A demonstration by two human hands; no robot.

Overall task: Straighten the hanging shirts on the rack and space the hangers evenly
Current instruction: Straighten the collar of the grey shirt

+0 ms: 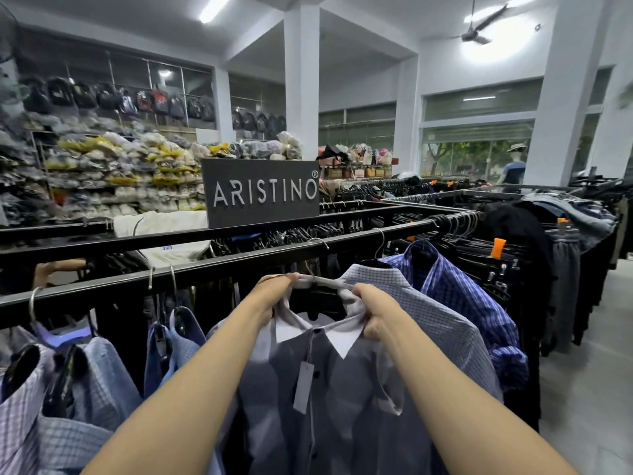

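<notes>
Gripping the collar of a grey button-front shirt with a white collar lining (pixel 342 399), both hands work at its neckline just below the black metal rack rail (pixel 212 272). The left hand (pixel 274 298) has its fingers curled round the left side of the collar, up against the pale plastic hanger (pixel 322 282) that carries the shirt. The right hand (pixel 371 311) is clenched on the right side of the collar, bunching the fabric under its knuckles. Neither hand is released. A single grey paper tag (pixel 303 387) dangles on the shirt's front, beside the button placket.

Counting along the near rail: to the right of the held shirt hang two more, a fine white-and-blue checked shirt (pixel 438 323) touching it, and a bolder blue plaid shirt (pixel 455 289) just behind that. To the left hang at least four shirts in pale blue and lilac checks (pixel 68 399), packed unevenly, with three silver hook tops (pixel 173 279) showing over the rail. One dark sign lettered ARISTINO (pixel 262 193) stands on the rack behind. Farther right, a dense row of black hangers with dark garments (pixel 479 248) is too crowded to count.
</notes>
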